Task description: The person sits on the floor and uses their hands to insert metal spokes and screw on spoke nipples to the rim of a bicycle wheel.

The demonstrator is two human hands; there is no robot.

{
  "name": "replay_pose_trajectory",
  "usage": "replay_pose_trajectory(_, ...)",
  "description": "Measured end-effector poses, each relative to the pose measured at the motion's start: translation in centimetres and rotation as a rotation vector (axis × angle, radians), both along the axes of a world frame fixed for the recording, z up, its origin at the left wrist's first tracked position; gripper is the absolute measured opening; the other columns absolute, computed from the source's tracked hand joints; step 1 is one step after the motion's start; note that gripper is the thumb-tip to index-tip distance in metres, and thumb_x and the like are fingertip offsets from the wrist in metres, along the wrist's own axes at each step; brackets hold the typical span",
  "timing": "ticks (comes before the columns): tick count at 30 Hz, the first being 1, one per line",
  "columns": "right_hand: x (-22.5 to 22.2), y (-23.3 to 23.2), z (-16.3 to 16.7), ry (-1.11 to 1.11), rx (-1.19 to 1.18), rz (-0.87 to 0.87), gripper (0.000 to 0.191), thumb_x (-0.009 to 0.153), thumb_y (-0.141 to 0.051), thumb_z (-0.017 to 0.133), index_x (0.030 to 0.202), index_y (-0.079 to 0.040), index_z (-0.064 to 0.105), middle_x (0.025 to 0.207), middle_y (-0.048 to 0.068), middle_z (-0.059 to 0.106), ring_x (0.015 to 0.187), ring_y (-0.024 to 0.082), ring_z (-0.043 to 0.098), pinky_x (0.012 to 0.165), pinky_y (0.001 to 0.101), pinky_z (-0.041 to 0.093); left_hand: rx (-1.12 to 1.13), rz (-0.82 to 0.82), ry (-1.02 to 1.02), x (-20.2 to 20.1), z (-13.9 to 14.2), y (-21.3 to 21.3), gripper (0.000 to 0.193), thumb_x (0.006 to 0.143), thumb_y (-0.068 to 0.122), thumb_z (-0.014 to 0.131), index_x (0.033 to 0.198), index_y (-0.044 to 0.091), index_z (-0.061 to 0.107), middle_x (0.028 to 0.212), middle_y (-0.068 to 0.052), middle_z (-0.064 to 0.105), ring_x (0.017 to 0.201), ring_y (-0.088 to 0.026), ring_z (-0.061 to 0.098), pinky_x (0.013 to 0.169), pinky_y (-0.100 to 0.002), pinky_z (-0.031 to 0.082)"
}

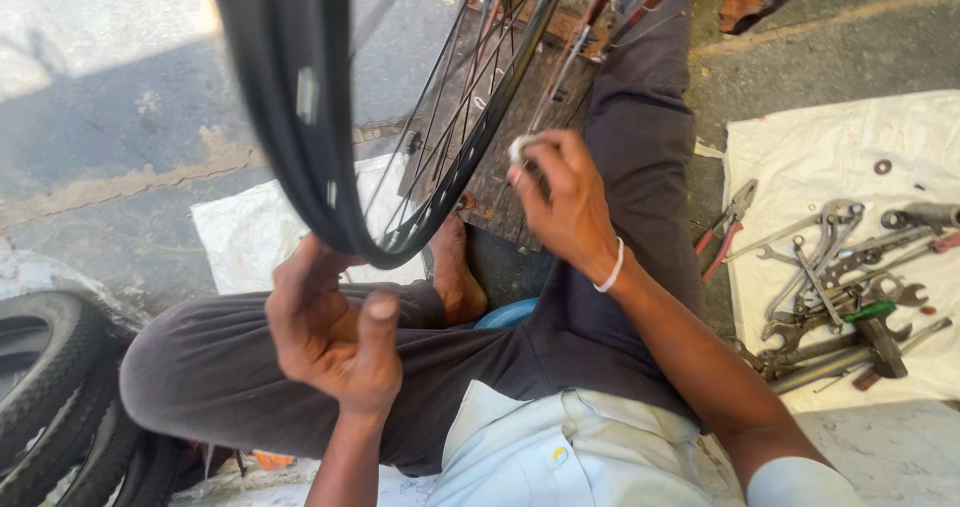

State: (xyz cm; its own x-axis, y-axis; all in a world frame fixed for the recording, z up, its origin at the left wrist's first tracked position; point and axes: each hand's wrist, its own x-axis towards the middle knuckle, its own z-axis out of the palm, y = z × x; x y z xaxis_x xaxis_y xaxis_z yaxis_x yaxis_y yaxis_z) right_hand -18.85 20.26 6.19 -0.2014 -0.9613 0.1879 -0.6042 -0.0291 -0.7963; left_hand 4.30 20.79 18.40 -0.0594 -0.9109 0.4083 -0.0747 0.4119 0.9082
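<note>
A person is sitting on the ground w/ a black bike wheel (300,117) standing up between the knees, prob. so both hands can get at it. The left hand (335,332) is cupping the low edge of the rim, fingers curled round it and thumb sticking up, and this seems to be keeping the wheel from rolling or tipping. The right hand (565,202) is reaching in on the right side of the wheel, fingers pinched tight on a small whitish thing (522,149) right by the thin spokes (455,107); can't tell what it is, too small and blurry. A white band (611,267) is sitting on that wrist. The wheel is in the middle, a bit left, over the dark trousers (560,347). Far right, a white sheet (840,157) is lying on the ground w/ lots of spanners (830,267) and red-handled pliers (728,229) spread out, prob. so they're close to grab and not getting lost in the dirt. Near left, old black tyres (50,387) are stacked out of the way.
</note>
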Motion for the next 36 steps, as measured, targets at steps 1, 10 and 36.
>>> replay_pose_trajectory(1,0.3,0.2,2.2,0.014,-0.093,0.114,0.027,0.097,-0.017,0.074,0.117,0.0,0.067,0.121,0.017,0.064,0.113,0.028,0.064,0.098,0.0389,0.052,-0.002,-0.008,-0.011,0.0,0.3,0.0,0.055,0.101,0.008,0.075,0.15,0.002,0.049,0.127,-0.011,0.062,0.116,-0.019,0.067,0.1,-0.031,0.058)
replay_pose_trajectory(10,1.6,-5.9,19.0,0.115,-0.598,0.512,0.045,0.085,-0.009,0.078,0.127,-0.004,0.063,0.132,0.013,0.063,0.129,0.034,0.06,0.116,0.0483,0.043,0.006,-0.103,-0.186,-1.6,6.2,-3.9,0.071,0.089,0.0,0.078,0.151,-0.003,0.042,0.129,-0.009,0.057,0.108,-0.014,0.063,0.094,-0.029,0.056)
replay_pose_trajectory(36,5.8,-6.9,20.5,-0.171,-0.888,0.118,0.031,0.109,-0.009,0.061,0.134,0.002,0.046,0.143,0.026,0.054,0.138,0.038,0.055,0.116,0.0456,0.049,0.071,-0.314,0.21,-4.9,12.6,-8.1,0.055,0.09,0.005,0.081,0.14,-0.008,0.061,0.114,-0.003,0.061,0.098,-0.006,0.063,0.082,-0.021,0.054)
